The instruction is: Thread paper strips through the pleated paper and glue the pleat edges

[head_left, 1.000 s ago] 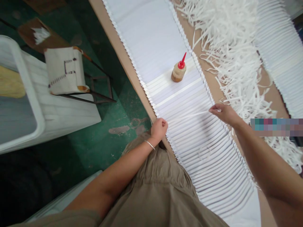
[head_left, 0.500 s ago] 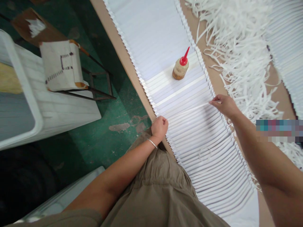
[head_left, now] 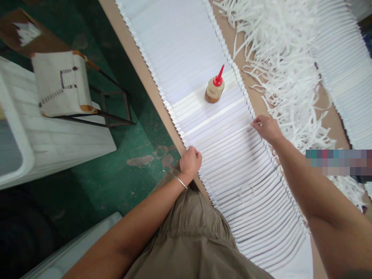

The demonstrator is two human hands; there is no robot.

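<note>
Two hands pinch a thin white strip (head_left: 226, 135) stretched across the ribbed white sheet (head_left: 247, 170): left hand (head_left: 190, 161) curled closed at the near edge, right hand (head_left: 266, 127) with fingertips together at the far edge. Beyond the strip stands a red-capped bottle (head_left: 214, 90); loose white strips (head_left: 290, 69) lie past the sheet.

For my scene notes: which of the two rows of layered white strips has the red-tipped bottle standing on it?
The near row between the left hand and right hand carries the bottle; the far row beyond the loose strips shows none.
</note>
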